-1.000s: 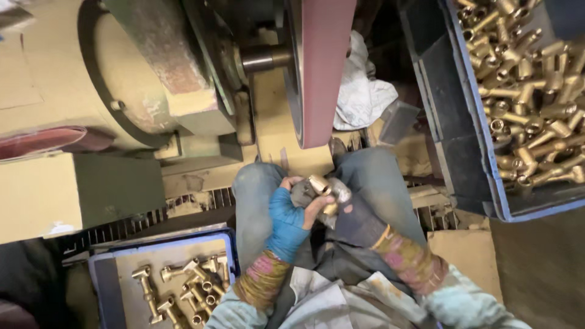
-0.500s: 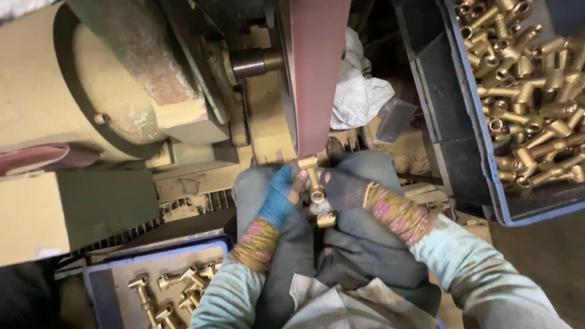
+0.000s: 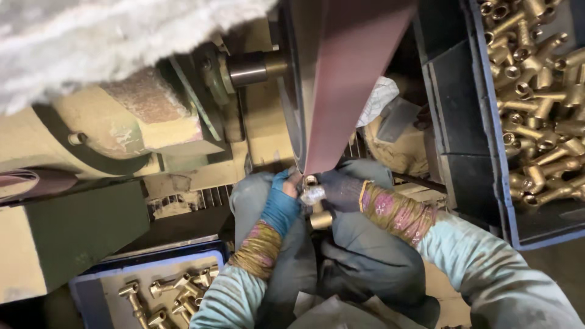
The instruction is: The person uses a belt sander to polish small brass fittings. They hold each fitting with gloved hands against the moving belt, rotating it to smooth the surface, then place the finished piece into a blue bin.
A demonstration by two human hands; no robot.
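- Since half a second ago, the brass fitting (image 3: 317, 207) has been raised from above the lap and brought up against the lower edge of the reddish sanding belt (image 3: 350, 79).
- The fitting is held between both gloved hands, just below the belt and over the knees.
- The left hand (image 3: 281, 204), in a blue glove, is closed around the fitting's left side.
- The right hand (image 3: 340, 190), in a dark glove, is clamped on its right side, fingers wrapped tight.
- A blue crate (image 3: 492, 158) heaped with brass fittings is seen at the right.
- A second blue crate (image 3: 91, 281) with a few fittings lies at the lower left.
- A white rag (image 3: 376, 100) is tucked behind the belt.
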